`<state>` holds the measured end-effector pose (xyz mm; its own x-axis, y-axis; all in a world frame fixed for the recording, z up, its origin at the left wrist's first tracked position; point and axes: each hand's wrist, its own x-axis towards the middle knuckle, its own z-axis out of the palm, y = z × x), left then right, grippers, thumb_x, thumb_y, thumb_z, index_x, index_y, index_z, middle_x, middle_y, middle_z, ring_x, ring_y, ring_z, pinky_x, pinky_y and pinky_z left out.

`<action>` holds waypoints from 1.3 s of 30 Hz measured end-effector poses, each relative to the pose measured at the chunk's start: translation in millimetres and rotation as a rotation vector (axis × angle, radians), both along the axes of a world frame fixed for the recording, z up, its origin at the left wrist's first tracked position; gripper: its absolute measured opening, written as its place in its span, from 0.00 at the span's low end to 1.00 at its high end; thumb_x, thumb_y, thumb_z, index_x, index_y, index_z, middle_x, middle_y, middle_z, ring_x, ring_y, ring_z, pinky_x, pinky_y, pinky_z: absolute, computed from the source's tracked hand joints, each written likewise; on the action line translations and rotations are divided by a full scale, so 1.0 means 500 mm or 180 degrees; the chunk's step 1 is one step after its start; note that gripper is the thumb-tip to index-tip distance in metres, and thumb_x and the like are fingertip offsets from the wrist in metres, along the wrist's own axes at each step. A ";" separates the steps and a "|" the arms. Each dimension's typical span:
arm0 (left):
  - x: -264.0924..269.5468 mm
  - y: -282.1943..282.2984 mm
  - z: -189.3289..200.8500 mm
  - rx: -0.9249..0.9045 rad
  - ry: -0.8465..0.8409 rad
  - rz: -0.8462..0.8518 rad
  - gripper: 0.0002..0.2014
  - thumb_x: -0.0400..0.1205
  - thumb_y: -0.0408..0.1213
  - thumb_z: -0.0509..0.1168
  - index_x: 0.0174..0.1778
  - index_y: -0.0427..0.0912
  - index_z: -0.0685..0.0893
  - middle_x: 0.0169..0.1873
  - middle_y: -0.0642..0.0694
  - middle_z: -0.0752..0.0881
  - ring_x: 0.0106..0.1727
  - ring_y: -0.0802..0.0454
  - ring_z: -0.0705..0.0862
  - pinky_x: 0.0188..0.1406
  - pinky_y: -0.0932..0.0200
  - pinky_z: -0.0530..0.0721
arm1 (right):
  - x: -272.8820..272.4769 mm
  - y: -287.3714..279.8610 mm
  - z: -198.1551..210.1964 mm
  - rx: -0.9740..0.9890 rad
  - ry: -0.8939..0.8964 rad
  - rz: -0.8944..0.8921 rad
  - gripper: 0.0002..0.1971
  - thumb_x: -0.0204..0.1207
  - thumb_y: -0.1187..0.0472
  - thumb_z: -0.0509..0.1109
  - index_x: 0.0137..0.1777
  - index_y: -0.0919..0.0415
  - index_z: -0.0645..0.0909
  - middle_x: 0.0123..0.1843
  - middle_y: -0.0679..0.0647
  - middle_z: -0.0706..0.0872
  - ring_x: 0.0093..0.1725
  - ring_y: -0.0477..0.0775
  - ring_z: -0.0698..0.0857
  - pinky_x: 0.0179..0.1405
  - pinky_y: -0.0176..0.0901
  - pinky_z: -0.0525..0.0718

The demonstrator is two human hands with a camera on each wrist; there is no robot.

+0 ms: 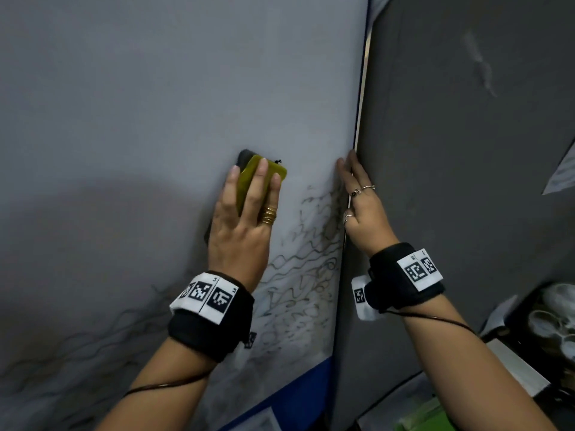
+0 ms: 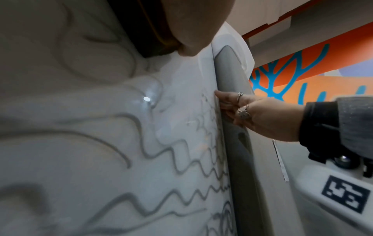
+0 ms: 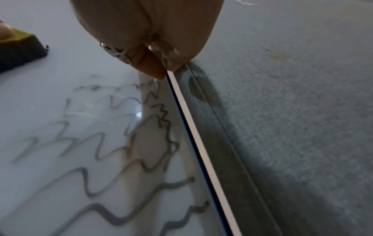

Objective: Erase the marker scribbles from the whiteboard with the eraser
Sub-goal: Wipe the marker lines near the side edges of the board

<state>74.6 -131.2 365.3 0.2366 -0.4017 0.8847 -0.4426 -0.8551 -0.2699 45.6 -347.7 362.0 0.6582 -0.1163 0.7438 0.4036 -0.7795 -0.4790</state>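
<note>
While upper part of glossy white whiteboard (image 1: 155, 88) looks wiped, wavy grey marker scribbles (image 1: 305, 259) below yellow-backed dark-felt eraser (image 1: 261, 178) all remain, so roughly half left imo. Left hand (image 1: 242, 225) presses eraser flat on board, fingers straight over its back. Right hand (image 1: 364, 206) clasps board's right edge, thumb in front, fingers behind. Felt side hidden; lower-left marks shadowed, hard to read.
</note>
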 end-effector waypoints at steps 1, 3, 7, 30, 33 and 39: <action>-0.001 -0.013 0.000 0.0062 0.0033 -0.0077 0.34 0.76 0.26 0.59 0.81 0.41 0.61 0.80 0.42 0.54 0.79 0.32 0.51 0.75 0.43 0.54 | 0.000 0.000 -0.001 0.0027 0.0027 0.0032 0.44 0.58 0.79 0.51 0.80 0.62 0.60 0.81 0.51 0.50 0.79 0.39 0.50 0.73 0.20 0.49; 0.004 -0.054 -0.018 0.0414 0.0091 -0.0287 0.35 0.73 0.26 0.54 0.80 0.40 0.63 0.80 0.42 0.56 0.79 0.31 0.52 0.78 0.41 0.48 | 0.001 -0.005 0.001 0.0078 0.0049 0.0107 0.44 0.57 0.78 0.50 0.80 0.61 0.61 0.81 0.51 0.50 0.80 0.40 0.50 0.74 0.21 0.49; 0.012 -0.110 -0.084 0.1335 0.0179 -0.0242 0.32 0.77 0.33 0.49 0.81 0.40 0.59 0.80 0.43 0.56 0.80 0.34 0.47 0.80 0.41 0.40 | -0.005 -0.016 0.015 0.0211 0.0148 0.0306 0.41 0.62 0.80 0.52 0.80 0.61 0.60 0.82 0.54 0.53 0.80 0.42 0.52 0.76 0.24 0.49; 0.025 -0.150 0.078 0.1303 0.0090 -0.0790 0.23 0.76 0.35 0.50 0.62 0.45 0.85 0.61 0.43 0.83 0.58 0.41 0.81 0.51 0.50 0.70 | -0.018 -0.012 0.014 0.1551 0.0013 0.1370 0.45 0.70 0.22 0.41 0.81 0.51 0.56 0.83 0.52 0.59 0.82 0.45 0.56 0.83 0.49 0.51; 0.020 -0.164 0.073 0.1132 0.0120 -0.0677 0.23 0.76 0.36 0.51 0.62 0.45 0.85 0.60 0.41 0.83 0.58 0.40 0.79 0.51 0.50 0.69 | -0.013 -0.010 0.012 0.1760 0.0010 0.1534 0.40 0.70 0.22 0.43 0.79 0.40 0.56 0.83 0.50 0.59 0.82 0.47 0.56 0.83 0.54 0.50; 0.023 -0.165 -0.042 0.1845 0.0416 -0.0931 0.20 0.71 0.36 0.52 0.39 0.41 0.92 0.59 0.41 0.85 0.60 0.40 0.72 0.56 0.50 0.68 | -0.011 -0.014 0.015 0.1743 0.0116 0.1381 0.49 0.65 0.19 0.43 0.82 0.45 0.47 0.82 0.43 0.60 0.81 0.42 0.58 0.78 0.35 0.56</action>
<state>85.9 -213.8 344.4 0.1362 -0.8681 0.4773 -0.6949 -0.4271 -0.5785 40.1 -354.8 369.7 0.7534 -0.1892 0.6297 0.6000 -0.1940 -0.7761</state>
